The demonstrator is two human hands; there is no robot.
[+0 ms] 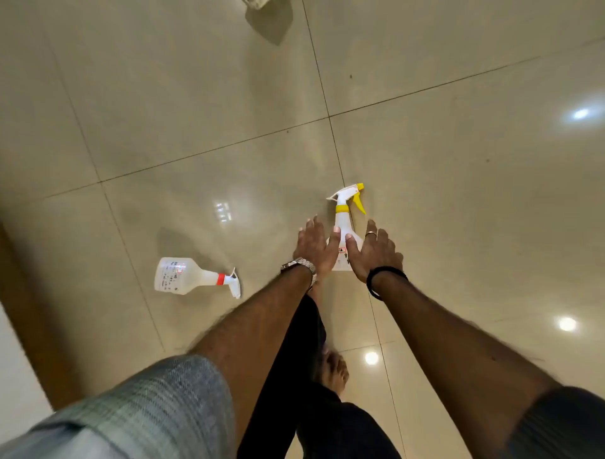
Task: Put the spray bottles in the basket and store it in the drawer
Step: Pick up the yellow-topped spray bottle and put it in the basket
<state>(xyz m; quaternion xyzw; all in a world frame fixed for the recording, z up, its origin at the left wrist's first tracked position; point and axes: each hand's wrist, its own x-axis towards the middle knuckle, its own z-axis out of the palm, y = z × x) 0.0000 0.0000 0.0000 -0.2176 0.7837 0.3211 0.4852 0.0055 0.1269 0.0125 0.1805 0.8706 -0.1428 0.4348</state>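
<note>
Beige glazed floor tiles (196, 98) carry both spray bottles, each lying on its side. The yellow-trigger bottle (346, 213) lies with its long axis running away from the person, nozzle at the far end and base toward the wrists. The left hand (314, 245) and the right hand (373, 252) flank its lower body, one on each side, palms down and fingers spread. Both hands are unclenched and neither has closed on the bottle; the thumbs lie over its body, though whether they touch it cannot be told. Both hands are about equally near, so the grasp could fall to either, or to both together.

The red-collared bottle (193, 277) lies well apart to the person's left, its long axis running roughly crosswise to the first, base to the left and nozzle toward the left forearm. It lies nearer the left arm than the right. A wristwatch (299, 264) sits on the left wrist, a black band (383, 278) on the right. A pale object (258, 2) at the top edge is cut off and cannot be identified; no basket or drawer is clearly in view. Judged from this, the task stands at its first pick-up.
</note>
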